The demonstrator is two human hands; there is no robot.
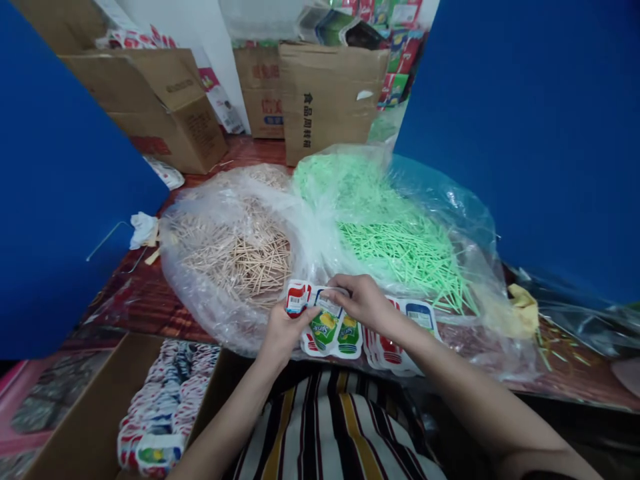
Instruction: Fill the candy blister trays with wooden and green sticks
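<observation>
My left hand [281, 331] is closed on a few flat, bottle-shaped packets with red, white and green print. One Sprite-labelled packet [325, 325] faces up between my hands, overlapping another. The fingers of my right hand [364, 301] pinch the top of this Sprite packet. Beneath my right forearm, more of these packets [416, 313] lie overlapped at the table edge. Just beyond my hands are two clear plastic bags, one with thin tan sticks [260, 263], the other with bright green sticks [400, 250].
An open carton [95, 400] at lower left holds rows of packed packets [167, 393]. Cardboard boxes [333, 93] stand at the back of the table, another box [165, 107] at back left. Blue panels [540, 133] rise on both sides. A yellow scrap [523, 310] lies at right.
</observation>
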